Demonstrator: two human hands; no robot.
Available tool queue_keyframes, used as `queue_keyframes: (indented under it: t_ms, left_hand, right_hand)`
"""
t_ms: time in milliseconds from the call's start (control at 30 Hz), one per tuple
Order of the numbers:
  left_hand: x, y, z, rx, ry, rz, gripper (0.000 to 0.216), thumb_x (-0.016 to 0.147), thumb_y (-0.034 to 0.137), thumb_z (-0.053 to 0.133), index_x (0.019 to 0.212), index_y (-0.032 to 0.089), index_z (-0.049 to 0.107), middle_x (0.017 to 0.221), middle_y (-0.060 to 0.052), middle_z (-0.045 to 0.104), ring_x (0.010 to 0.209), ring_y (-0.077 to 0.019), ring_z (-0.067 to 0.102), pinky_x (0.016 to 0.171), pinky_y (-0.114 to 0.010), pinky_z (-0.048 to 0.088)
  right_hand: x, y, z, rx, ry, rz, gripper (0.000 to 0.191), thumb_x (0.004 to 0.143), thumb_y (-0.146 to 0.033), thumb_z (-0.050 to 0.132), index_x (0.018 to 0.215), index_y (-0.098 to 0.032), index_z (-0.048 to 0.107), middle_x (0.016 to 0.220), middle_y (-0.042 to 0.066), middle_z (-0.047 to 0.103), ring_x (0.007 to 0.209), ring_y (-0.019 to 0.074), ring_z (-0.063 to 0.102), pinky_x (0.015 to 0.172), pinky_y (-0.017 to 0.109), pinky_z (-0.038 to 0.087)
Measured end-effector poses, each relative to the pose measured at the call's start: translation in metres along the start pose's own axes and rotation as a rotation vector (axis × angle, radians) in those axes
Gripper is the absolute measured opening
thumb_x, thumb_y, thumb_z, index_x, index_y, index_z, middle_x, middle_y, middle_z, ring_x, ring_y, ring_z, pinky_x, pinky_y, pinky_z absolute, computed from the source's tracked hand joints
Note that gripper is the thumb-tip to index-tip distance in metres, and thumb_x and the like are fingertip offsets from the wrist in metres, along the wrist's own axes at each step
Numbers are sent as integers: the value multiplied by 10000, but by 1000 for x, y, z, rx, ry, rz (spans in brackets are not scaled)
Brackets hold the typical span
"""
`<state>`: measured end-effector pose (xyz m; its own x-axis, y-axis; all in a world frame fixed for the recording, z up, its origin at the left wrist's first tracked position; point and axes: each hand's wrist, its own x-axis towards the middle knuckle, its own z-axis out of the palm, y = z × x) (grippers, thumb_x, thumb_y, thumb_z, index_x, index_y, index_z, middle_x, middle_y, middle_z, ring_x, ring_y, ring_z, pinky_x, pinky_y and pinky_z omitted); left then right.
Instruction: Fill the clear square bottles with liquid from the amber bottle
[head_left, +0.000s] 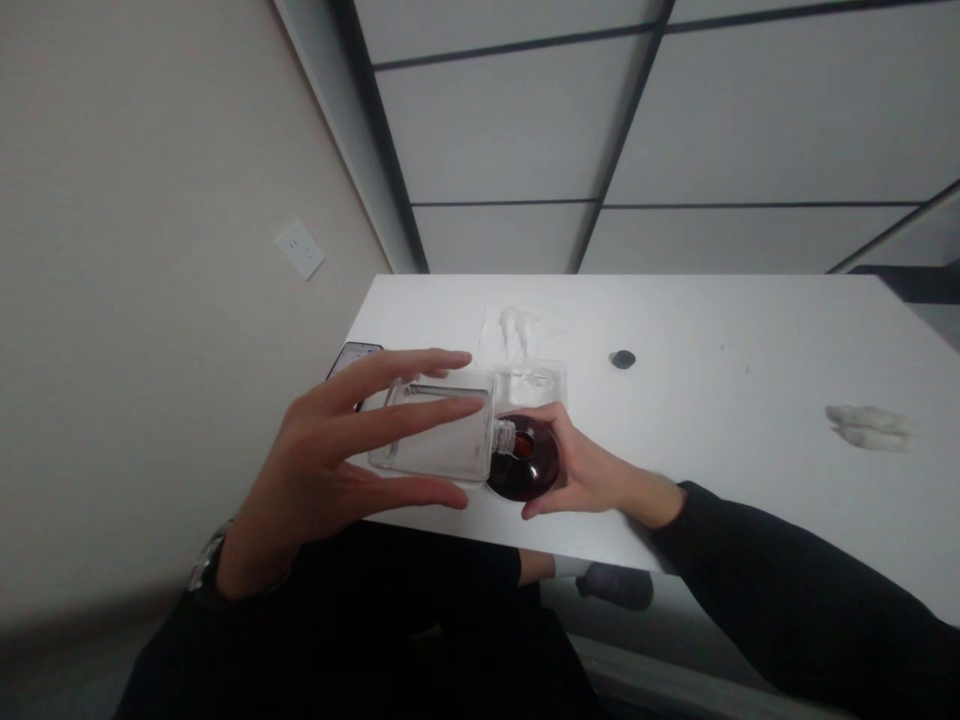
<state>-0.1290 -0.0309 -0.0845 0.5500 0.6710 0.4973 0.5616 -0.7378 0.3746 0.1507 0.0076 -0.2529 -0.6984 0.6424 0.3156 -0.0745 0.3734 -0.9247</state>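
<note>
My left hand [352, 450] grips a clear flat rectangular bottle [435, 435], tipped on its side with its neck pointing right. The fingers stretch along the bottle's face. Its neck sits over the mouth of a round dark red-brown vessel [525, 462] standing on the white table [750, 470]. Around that vessel's right side curl the thumb and fingers of my right hand [585, 470]. The clear bottle looks empty.
A dark phone [351, 358] lies at the table's left edge behind my left hand. Clear plastic wrapping [525, 350] lies behind the vessel, a small dark cap [622, 359] farther right, and crumpled tissue [870, 425] at the far right. A wall with a socket [299, 249] stands left.
</note>
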Motion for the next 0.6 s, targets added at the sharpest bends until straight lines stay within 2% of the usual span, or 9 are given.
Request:
queue_keyframes:
  t_ms: [267, 600]
  left_hand:
    - [3, 7, -5, 63, -29, -7, 484, 900, 488, 819, 1363, 370, 737, 1488, -31, 702, 1280, -251, 726, 1104, -381, 628]
    - [6, 9, -8, 63, -37, -4, 500, 885, 474, 837, 1363, 373, 737, 1479, -24, 704, 1276, -256, 726, 1090, -371, 635]
  right_hand:
    - [1, 0, 0, -42, 8, -54, 958, 777, -592, 917, 1491, -280, 360, 1526, 195, 570, 1403, 364, 604, 1155, 613, 492]
    - [4, -3, 0, -40, -5, -64, 910, 803, -605, 892, 1456, -284, 345, 1517, 199, 578, 1398, 366, 616, 1143, 609, 501]
